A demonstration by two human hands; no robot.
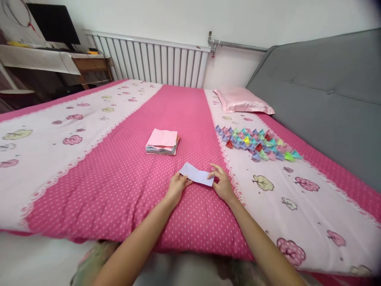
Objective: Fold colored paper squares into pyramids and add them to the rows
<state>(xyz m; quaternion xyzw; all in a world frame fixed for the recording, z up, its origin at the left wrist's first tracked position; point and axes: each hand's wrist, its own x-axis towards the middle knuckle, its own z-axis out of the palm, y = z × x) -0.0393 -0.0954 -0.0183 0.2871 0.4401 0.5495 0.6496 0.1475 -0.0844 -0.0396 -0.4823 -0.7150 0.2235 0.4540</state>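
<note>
A pale lavender sheet of paper (196,175), creased across its middle and longer than it is wide, is held just above the pink bedspread. Its left end is pinched by my left hand (178,186), thumb on top. At the right end, my right hand (220,183) grips the paper between thumb and fingers, with the index finger raised. Beyond my hands sits a stack of coloured paper squares (162,140), pink on top. To the right, several rows of small folded paper shapes (257,143) in many colours lie on the bedspread.
The bed's pink dotted cover (119,190) spreads all round my hands. A pink pillow (242,101) and a grey padded headboard (321,87) are at the right. At the back are a white radiator (149,57), a pipe (238,44) and a desk with a monitor (53,23).
</note>
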